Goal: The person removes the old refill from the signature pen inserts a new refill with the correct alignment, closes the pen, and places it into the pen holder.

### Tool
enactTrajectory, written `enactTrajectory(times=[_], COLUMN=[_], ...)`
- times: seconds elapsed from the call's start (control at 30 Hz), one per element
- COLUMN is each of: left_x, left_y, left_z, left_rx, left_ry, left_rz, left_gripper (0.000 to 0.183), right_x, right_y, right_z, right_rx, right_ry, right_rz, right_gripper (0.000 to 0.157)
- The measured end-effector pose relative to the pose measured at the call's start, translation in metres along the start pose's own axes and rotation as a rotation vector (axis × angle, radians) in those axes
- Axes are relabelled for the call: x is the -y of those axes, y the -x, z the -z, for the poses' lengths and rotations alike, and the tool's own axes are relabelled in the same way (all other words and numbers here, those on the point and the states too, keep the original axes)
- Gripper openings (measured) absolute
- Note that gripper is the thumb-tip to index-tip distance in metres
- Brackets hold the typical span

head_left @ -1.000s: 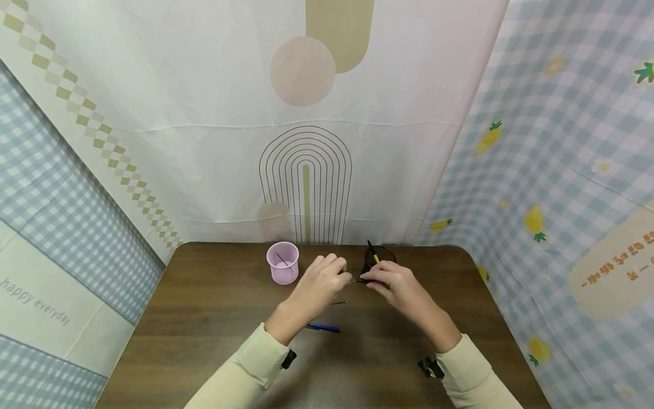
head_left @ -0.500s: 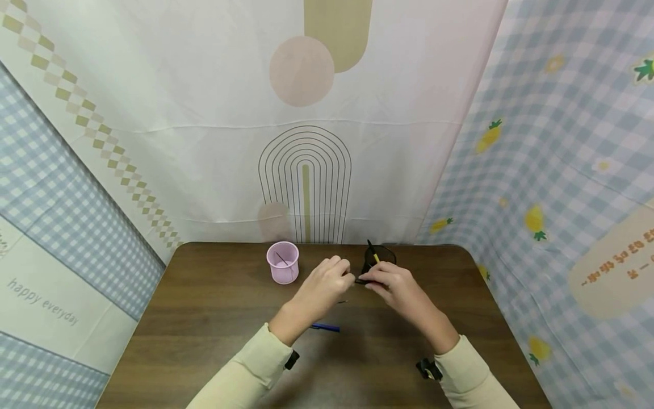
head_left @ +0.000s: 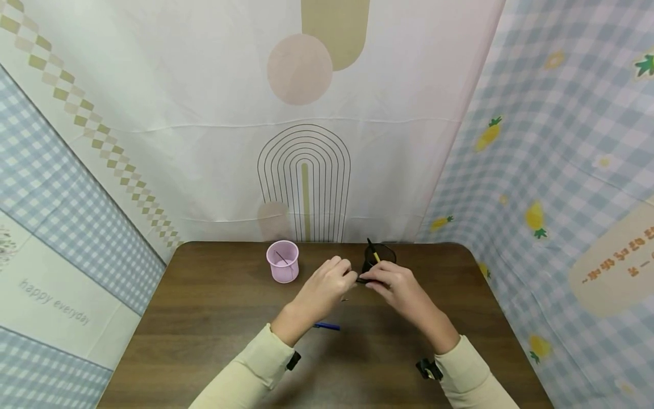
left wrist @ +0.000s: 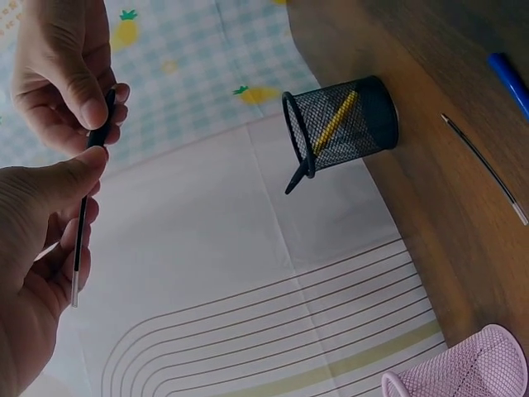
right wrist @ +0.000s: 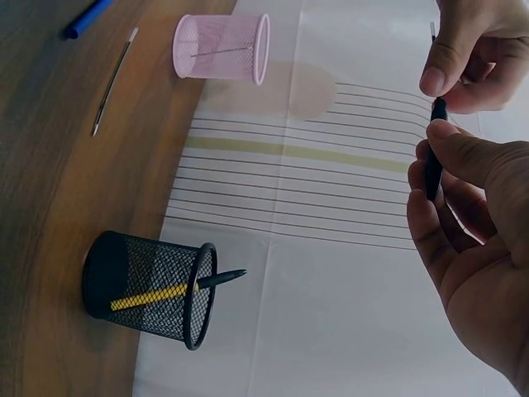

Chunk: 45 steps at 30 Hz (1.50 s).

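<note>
Your left hand [head_left: 328,284] shifted slightly toward your right hand [head_left: 395,284] since the earliest frame, narrowing the gap between your fingertips and covering more of the slim, glossy blue pen-like piece [head_left: 328,326] on the brown wooden table [head_left: 204,352]. Your thin black pen refill with a clear end [left wrist: 78,252] lay along your left fingers, in line with the short black plastic pen part [right wrist: 434,169] in your right; that alignment probably let both hands steady such slender pieces.

Your left thumb pinched the refill against curled fingers, spread only by its thickness. Your right thumb and fingers pinched the pen part likewise. You held both raised, near the black mesh cup [right wrist: 165,318], whose wall apparently propped the leaning yellow-and-black pen piece [head_left: 374,250]. Whether the two held parts were joined, you could not tell.
</note>
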<state>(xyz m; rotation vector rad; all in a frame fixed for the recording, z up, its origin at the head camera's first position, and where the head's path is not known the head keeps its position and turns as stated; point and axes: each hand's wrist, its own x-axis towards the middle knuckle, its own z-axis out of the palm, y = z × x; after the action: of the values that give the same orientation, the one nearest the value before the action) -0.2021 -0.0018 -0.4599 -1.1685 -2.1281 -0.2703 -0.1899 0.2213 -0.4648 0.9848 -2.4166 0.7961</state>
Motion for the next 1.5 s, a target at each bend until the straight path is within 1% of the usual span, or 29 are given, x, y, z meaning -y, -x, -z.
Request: enactTrajectory(times=[0.17,0.27,0.37,0.5,0.77,1.1,1.3,1.4,1.5], left_x=[0.001,0.003,0.008,0.015,0.023,0.022,0.020,0.019,0.018], left_y=[0.001,0.003,0.007,0.015,0.024,0.028,0.027,0.027,0.027], left_z=[0.002,0.005,0.008,0.010,0.014,0.009,0.010,0.010,0.011], left_rx=[-0.004,0.014,0.039,0.055,0.029,-0.018,-0.010,0.004,0.008], left_ry=[0.002,0.016,0.055,0.111,0.212,0.371,0.457,0.490,0.504], left_rz=[0.020,0.058,0.110,0.157,0.198,0.275,0.328,0.356,0.371], left_gripper=[0.022,0.025,0.030,0.031,0.024,0.017,0.010,0.009,0.009], right_x=[-0.001,-0.001,-0.001,-0.001,-0.001,-0.002,-0.002,-0.002,-0.002], right_y=[0.000,0.000,-0.001,0.000,0.000,0.000,0.000,0.000,0.001], right_z=[0.000,0.001,0.002,0.003,0.003,0.003,0.003,0.003,0.003], right_rx=[0.001,0.002,0.008,0.014,0.017,0.020,0.029,0.034,0.036], right_ry=[-0.004,-0.009,-0.006,0.003,0.005,0.013,0.014,0.021,0.023], right_rz=[0.001,0.001,-0.001,-0.006,-0.009,0.002,-0.004,-0.007,-0.009], right_gripper=[0.022,0.022,0.023,0.023,0.023,0.022,0.022,0.022,0.022])
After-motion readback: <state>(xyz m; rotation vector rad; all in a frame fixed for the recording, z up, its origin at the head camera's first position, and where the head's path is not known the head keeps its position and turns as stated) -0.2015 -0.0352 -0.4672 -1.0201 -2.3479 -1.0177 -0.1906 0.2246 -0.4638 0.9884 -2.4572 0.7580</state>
